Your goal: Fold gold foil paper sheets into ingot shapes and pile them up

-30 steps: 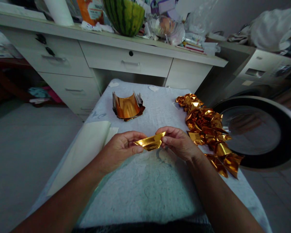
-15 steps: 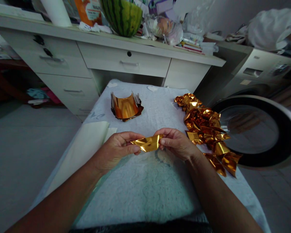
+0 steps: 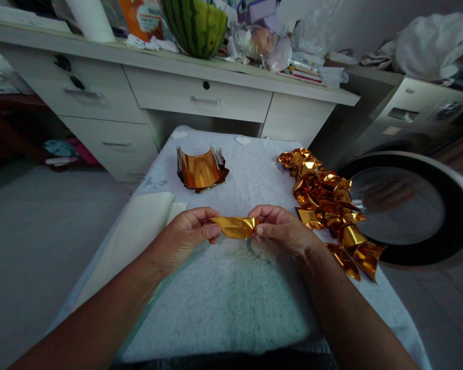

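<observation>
Between my two hands, above the cloth-covered table, is a small folded piece of gold foil paper, longer than it is wide. My left hand pinches its left end between thumb and fingers. At the other end, my right hand grips the foil's right tip in the same way. Beyond my left hand stands a curved stack of gold foil sheets, its sides bent upward. To the right of my right hand lies a long heap of folded gold foil pieces.
A pale cloth covers the table, and a cream sheet lies along its left side. Behind it stands a white desk bearing a cut watermelon. On the right, the washing machine's round door hangs open beside the table.
The foil piece now looks narrower, with its ends drawn to points. My left fingers have shifted slightly along its end, and my right hand has moved very little.
</observation>
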A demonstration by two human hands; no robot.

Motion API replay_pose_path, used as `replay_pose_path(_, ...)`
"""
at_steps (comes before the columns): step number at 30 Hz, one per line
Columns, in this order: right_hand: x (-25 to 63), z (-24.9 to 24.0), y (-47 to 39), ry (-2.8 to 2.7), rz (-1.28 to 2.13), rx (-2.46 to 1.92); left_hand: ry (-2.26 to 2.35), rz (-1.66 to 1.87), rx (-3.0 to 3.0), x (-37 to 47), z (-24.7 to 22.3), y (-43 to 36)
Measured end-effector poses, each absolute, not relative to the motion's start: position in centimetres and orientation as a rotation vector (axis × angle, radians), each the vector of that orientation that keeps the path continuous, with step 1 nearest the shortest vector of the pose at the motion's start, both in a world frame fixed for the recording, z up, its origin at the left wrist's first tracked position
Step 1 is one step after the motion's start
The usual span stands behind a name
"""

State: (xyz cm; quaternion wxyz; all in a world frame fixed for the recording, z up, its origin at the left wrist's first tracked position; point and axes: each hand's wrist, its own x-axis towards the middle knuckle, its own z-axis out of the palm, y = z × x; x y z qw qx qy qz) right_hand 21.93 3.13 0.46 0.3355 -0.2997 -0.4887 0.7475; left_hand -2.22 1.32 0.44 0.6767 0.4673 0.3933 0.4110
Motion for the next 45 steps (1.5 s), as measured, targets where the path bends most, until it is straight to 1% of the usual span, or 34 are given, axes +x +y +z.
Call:
replay_pose_path(13, 21.72, 0.56, 2.8, -1.32, 2.007, -0.783, 0.749, 0.917, 0.849, -1.91, 0.53, 1.07)
replay_pose_path(21, 21.83, 0.35, 2.73, -1.296, 2.034, -0.793, 0.656, 0.837, 0.87, -2.11, 0.05, 1.17)
replay_pose_path(27, 21.78, 0.29, 2.74, -1.302, 2.009, -0.753, 0.688, 0.828, 0.909, -2.22, -0.19, 1.15)
replay_pose_path(45, 21.3, 0.26, 2.65, -1.259, 2.076, -0.709, 0.697, 0.829, 0.864, -1.99, -0.15, 1.12)
